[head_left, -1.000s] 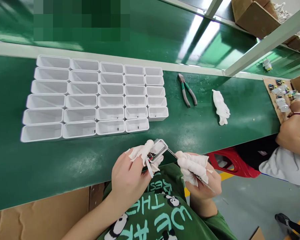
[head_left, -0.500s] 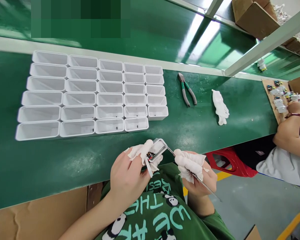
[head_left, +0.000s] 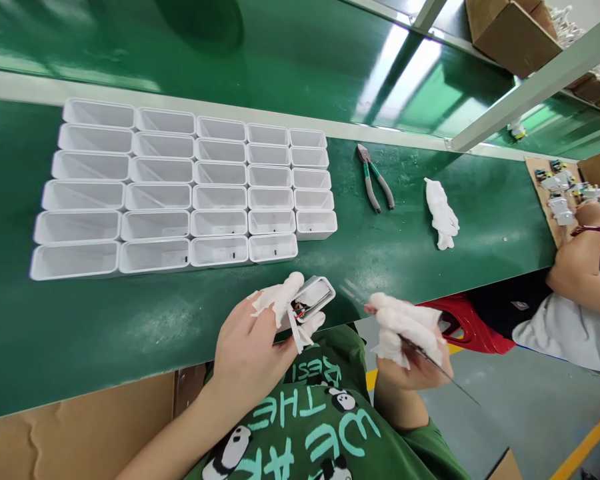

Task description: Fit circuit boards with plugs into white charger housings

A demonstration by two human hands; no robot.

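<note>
My left hand [head_left: 253,340], its fingertips wrapped in white cloth, grips a small white housing [head_left: 314,299] at the near edge of the green bench; red and dark parts show inside its open end. My right hand [head_left: 409,340], fingers also wrapped in white, pinches thin metal tweezers [head_left: 445,370]. The tweezers' front tip is smeared by motion and sits a short way right of the housing, apart from it.
Several rows of empty white housings [head_left: 180,193] stand on the green bench [head_left: 105,320]. Side cutters [head_left: 375,179] and a wad of white cloth [head_left: 441,213] lie to the right. A co-worker's arm [head_left: 580,260] rests at far right beside a board of parts [head_left: 555,193].
My right hand has pulled the tweezers out of the housing and shifted right. My left hand keeps the housing in about the same spot.
</note>
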